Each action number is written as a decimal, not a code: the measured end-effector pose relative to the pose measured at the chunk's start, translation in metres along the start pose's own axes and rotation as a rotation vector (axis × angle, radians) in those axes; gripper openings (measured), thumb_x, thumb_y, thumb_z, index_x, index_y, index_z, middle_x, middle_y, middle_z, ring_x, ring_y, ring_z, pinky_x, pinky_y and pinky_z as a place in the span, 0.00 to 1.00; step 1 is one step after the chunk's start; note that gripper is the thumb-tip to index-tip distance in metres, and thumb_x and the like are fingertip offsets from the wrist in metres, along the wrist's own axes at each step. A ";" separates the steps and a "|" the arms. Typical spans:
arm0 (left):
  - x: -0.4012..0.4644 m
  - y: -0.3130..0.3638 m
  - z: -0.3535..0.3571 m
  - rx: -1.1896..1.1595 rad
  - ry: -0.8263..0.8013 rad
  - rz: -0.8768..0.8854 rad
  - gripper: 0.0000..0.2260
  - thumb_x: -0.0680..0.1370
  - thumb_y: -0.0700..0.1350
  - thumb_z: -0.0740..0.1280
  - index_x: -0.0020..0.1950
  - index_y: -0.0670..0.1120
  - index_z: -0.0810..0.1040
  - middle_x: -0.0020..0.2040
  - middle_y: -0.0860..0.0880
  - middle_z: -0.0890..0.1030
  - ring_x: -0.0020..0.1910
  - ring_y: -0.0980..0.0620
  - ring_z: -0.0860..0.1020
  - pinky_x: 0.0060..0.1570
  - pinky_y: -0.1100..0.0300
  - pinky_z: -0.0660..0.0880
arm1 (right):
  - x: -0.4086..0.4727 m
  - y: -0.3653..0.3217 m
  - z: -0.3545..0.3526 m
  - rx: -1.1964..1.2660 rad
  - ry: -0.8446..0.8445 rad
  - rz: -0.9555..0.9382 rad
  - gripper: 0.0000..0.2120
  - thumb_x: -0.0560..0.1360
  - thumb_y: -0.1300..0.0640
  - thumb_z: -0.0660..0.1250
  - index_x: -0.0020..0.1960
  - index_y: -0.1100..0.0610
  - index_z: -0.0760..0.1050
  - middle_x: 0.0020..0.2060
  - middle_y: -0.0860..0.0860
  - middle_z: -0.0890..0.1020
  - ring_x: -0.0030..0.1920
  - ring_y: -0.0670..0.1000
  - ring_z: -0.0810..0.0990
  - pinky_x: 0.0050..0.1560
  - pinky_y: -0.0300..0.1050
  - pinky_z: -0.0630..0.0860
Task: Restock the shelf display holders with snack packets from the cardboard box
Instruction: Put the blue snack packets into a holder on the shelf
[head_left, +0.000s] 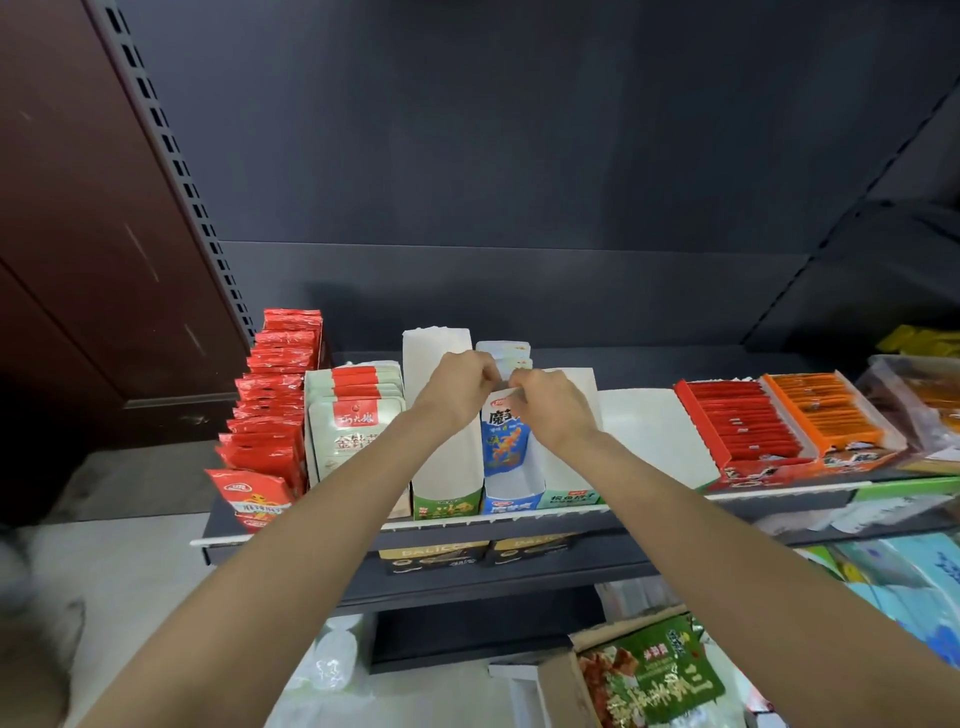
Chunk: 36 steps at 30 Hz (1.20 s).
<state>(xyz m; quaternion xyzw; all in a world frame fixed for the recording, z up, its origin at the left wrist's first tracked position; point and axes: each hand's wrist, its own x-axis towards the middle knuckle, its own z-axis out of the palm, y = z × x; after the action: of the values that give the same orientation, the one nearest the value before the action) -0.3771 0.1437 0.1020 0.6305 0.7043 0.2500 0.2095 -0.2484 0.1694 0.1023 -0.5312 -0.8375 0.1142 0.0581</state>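
While both arms reach over the front edge of the shelf (519, 522), things stand like this:
left hand: left hand (457, 387) up at the top of the blue snack packet (505, 434), fingers curled and pinching its upper edge from the left
right hand: right hand (550, 408) on the same top edge from the right, fingers curled and pinching; the two hands almost touch
blue packet: upright in the blue-fronted holder (511, 491), toward the holder's front, more white-topped packets standing behind it toward the back of the shelf
holders: green-fronted holder (447, 467) just left of the blue one, tall white walls, contents not visible; teal-fronted holder (569, 496) just right, mostly hidden by the right forearm
left part of shelf: grey-white packets with red band (356, 415) in a row beside the green-fronted holder; red packets (270, 410) in a long row at the shelf's left end, front one leaning out over the front edge
right part of shelf: red tray of sticks (743, 426) and orange tray (826, 410) side by side, tilted; clear bagged goods at the far right end
cardboard box: cardboard box (558, 686) low down, below the shelf's front edge, right of centre, flaps open, green packet (654, 675) lying on top inside
lower shelf: dark boxes with gold print under the front edge
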 end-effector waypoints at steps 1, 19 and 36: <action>-0.002 -0.002 0.002 0.011 0.026 0.012 0.09 0.80 0.40 0.62 0.55 0.41 0.79 0.54 0.43 0.81 0.51 0.46 0.79 0.50 0.58 0.74 | 0.000 0.001 0.002 0.077 0.008 0.011 0.13 0.78 0.61 0.57 0.60 0.57 0.74 0.50 0.58 0.81 0.49 0.59 0.78 0.41 0.45 0.71; -0.106 0.063 0.076 -0.033 0.219 0.052 0.09 0.80 0.46 0.62 0.57 0.47 0.77 0.46 0.48 0.81 0.43 0.49 0.79 0.43 0.53 0.76 | -0.115 0.089 -0.013 0.539 0.090 0.068 0.08 0.77 0.63 0.63 0.53 0.56 0.79 0.44 0.52 0.83 0.46 0.49 0.79 0.51 0.37 0.73; -0.255 0.156 0.301 0.251 -0.495 -0.132 0.20 0.80 0.37 0.57 0.72 0.45 0.66 0.71 0.43 0.68 0.68 0.42 0.68 0.63 0.50 0.70 | -0.317 0.306 0.064 0.294 -0.540 0.009 0.31 0.77 0.60 0.65 0.76 0.52 0.56 0.73 0.53 0.63 0.73 0.54 0.61 0.71 0.50 0.61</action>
<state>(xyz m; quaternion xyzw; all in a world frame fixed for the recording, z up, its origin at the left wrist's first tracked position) -0.0411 -0.0707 -0.0437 0.6461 0.6967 -0.0149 0.3113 0.1416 0.0005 -0.0291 -0.4711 -0.7948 0.3717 -0.0909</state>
